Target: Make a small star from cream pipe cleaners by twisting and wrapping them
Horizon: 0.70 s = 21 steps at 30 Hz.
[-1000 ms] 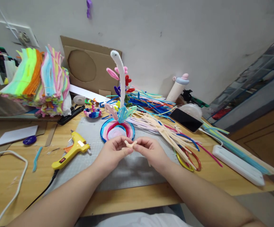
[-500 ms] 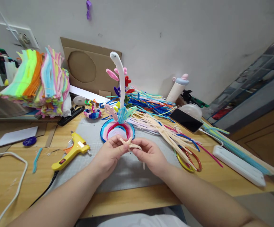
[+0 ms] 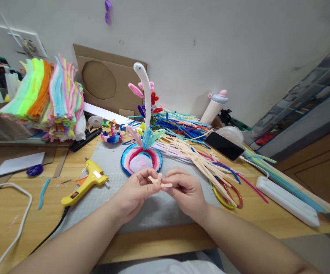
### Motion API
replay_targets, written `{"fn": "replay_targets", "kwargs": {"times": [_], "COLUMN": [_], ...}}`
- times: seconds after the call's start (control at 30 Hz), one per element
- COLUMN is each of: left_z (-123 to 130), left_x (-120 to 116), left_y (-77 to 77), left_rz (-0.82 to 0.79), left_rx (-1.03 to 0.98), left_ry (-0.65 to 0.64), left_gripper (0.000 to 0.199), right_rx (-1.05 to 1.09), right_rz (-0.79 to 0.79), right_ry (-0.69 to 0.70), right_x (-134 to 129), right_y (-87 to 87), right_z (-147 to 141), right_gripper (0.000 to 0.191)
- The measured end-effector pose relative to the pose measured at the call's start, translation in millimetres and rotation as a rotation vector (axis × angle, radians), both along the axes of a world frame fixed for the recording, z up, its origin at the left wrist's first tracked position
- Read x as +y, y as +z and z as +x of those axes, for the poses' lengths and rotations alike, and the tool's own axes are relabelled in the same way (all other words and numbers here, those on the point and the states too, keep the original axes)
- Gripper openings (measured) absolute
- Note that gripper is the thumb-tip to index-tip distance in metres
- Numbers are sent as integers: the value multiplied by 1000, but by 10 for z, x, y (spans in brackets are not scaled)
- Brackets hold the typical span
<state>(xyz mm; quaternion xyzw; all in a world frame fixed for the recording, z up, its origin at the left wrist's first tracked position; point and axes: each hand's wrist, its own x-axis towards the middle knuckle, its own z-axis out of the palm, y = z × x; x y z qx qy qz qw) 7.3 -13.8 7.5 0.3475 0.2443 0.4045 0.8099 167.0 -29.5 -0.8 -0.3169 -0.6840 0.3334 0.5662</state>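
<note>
The cream pipe-cleaner piece (image 3: 156, 179) is up in the air between the person's two hands, just in front of the round coiled base (image 3: 124, 159) and above the grey mat (image 3: 165, 219) on the table (image 3: 153, 245). The left hand (image 3: 135, 193) pinches it between thumb and fingers, with short bent ends poking up past the fingertips; that narrow grip probably steadies the crossing of the strands, since so small and soft a thing would twist about if held loosely. The right hand (image 3: 186, 190) is closed just beside it, thumb and fingers nipping a strand that sticks out to the side, which would let it bend or turn that end against the left hand's hold. Both forearms come in low over the table's near edge, likely for steadiness in such fine work. The white stalk (image 3: 147, 95) stands behind the hands, out of their way. Loose cream pipe cleaners (image 3: 200, 160) lie fanned out near the right hand, perhaps to be within easy reach, partly covering some red and yellow looped handles (image 3: 241, 198). The yellow glue gun (image 3: 89, 179) lies off to the left, apart from the hands, its black cord (image 3: 51, 233) trailing towards the near edge, clear of the working spot.
</note>
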Motion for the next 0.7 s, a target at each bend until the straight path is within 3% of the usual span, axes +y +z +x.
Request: {"fn": "replay_targets", "kwargs": {"times": [0.1, 0.2, 0.33, 0.47, 0.7], "left_z": [7, 18, 27, 26, 28], "left_x": [3, 6, 20, 56, 92], "left_y": [19, 16, -22, -73, -86], "left_rz": [27, 13, 14, 61, 155], "left_rx": [99, 157, 132, 147, 356], "left_ry": [81, 108, 132, 193, 364], "left_gripper": [25, 25, 21, 16, 20], "right_rx": [35, 89, 27, -153, -693], "right_rz": [-58, -100, -92, -14, 219], "right_ry": [-31, -75, -85, -121, -288], "right_x": [5, 9, 4, -10, -47], "right_y": [-6, -26, -32, -1, 16], "right_z": [-17, -37, -42, -17, 13], "right_gripper": [6, 10, 4, 5, 15]}}
